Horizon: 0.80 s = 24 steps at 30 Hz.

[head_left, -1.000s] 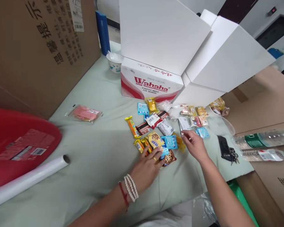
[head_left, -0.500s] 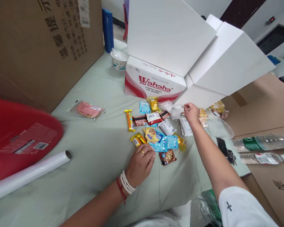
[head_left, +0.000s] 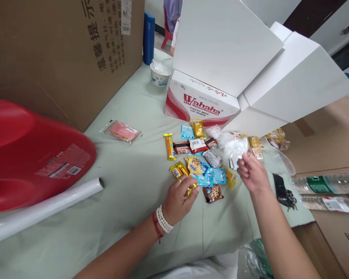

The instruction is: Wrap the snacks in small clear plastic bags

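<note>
My right hand [head_left: 252,171] is closed on the edge of a crumpled clear plastic bag [head_left: 235,149], lifted at the right side of a pile of wrapped snacks. My left hand [head_left: 182,197] is at the front of the pile, its fingers curled round a small yellow snack packet [head_left: 191,190], partly hidden. Just beyond it lie yellow-wrapped snacks [head_left: 178,169], a yellow cookie packet [head_left: 193,164] and light-blue packets [head_left: 212,176]. A brown cookie packet [head_left: 213,193] lies right of my left hand. Red-and-white [head_left: 198,145] and silver packets [head_left: 212,157] lie farther back.
A white Wahaha carton [head_left: 202,102] stands open behind the snacks. A pink packet [head_left: 122,131], a white roll [head_left: 46,209] and a red plastic object [head_left: 40,155] are left. Keys [head_left: 286,197] and plastic bottles [head_left: 322,183] lie right. A paper bowl [head_left: 159,74] stands behind.
My right hand has drawn back towards me, pulling the clear plastic bag up from beside the carton. My left hand stays at the pile's front, a yellow packet now showing between its fingers.
</note>
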Each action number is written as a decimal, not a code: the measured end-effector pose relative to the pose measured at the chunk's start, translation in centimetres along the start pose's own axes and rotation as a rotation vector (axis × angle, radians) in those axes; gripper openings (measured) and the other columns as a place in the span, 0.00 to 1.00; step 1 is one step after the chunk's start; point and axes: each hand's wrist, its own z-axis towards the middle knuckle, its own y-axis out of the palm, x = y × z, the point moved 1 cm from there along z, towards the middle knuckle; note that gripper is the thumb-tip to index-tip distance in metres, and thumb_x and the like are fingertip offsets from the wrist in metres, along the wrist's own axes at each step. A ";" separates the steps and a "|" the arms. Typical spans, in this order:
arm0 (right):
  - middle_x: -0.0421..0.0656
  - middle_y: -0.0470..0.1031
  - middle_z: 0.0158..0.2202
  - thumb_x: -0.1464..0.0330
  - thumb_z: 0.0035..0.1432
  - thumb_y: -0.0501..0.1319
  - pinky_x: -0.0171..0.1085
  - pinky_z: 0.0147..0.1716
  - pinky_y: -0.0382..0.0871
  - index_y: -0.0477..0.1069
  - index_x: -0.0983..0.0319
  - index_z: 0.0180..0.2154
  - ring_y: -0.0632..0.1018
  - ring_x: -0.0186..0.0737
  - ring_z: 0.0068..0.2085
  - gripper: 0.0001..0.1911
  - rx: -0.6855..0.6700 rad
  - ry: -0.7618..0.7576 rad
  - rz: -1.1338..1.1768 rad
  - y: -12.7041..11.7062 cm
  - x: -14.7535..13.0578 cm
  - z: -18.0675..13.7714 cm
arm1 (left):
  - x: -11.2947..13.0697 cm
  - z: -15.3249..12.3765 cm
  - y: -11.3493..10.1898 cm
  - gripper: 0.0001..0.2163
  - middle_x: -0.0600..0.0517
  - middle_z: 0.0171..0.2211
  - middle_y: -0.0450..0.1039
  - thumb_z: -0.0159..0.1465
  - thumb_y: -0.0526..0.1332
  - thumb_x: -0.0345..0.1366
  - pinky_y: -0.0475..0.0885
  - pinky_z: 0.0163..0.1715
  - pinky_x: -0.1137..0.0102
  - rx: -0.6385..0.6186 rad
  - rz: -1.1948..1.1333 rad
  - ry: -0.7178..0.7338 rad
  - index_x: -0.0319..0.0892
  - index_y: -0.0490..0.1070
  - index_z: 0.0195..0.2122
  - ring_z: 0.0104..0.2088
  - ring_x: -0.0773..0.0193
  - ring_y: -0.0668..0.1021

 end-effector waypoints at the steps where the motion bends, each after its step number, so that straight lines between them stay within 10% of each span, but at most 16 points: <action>1: 0.32 0.64 0.22 0.56 0.51 0.75 0.24 0.13 0.46 0.64 0.58 0.31 0.56 0.25 0.18 0.22 -0.047 0.074 0.103 0.6 0.9 -2.4 | 0.1 0.0 -0.2 0.03 0.53 0.32 0.69 0.70 0.60 0.36 0.71 0.34 0.69 0.001 -0.040 -0.035 0.44 0.70 0.41 0.32 0.64 0.73; 7: 0.30 0.55 0.19 0.56 0.55 0.73 0.24 0.12 0.45 0.62 0.58 0.30 0.48 0.24 0.18 0.22 -0.176 0.303 0.356 4.3 6.6 -10.0 | 0.0 -0.2 0.0 0.22 0.47 0.45 0.71 0.63 0.67 0.49 0.70 0.30 0.72 -0.060 -0.400 -0.335 0.44 0.68 0.54 0.34 0.65 0.73; 13: 0.32 0.61 0.20 0.54 0.53 0.74 0.25 0.14 0.44 0.66 0.60 0.30 0.52 0.24 0.18 0.22 -0.175 0.351 0.399 4.8 7.9 -10.7 | -1.0 -0.2 1.1 0.19 0.55 0.25 0.70 0.62 0.67 0.53 0.65 0.25 0.74 -0.199 -0.566 -0.585 0.40 0.73 0.33 0.24 0.70 0.70; 19: 0.41 0.76 0.38 0.55 0.52 0.75 0.29 0.23 0.65 0.77 0.58 0.41 0.70 0.32 0.30 0.19 -0.005 0.183 0.344 4.6 7.4 -11.6 | -1.3 0.0 1.2 0.23 0.60 0.24 0.70 0.57 0.70 0.57 0.59 0.16 0.77 -0.136 -0.766 -0.771 0.43 0.68 0.37 0.16 0.73 0.71; 24: 0.41 0.76 0.38 0.54 0.47 0.77 0.33 0.25 0.67 0.78 0.57 0.44 0.71 0.34 0.29 0.24 -0.170 0.234 0.331 5.9 8.1 -12.0 | -0.8 -0.5 1.7 0.22 0.63 0.20 0.63 0.61 0.67 0.57 0.55 0.15 0.76 -0.320 -0.740 -0.745 0.43 0.67 0.37 0.13 0.73 0.68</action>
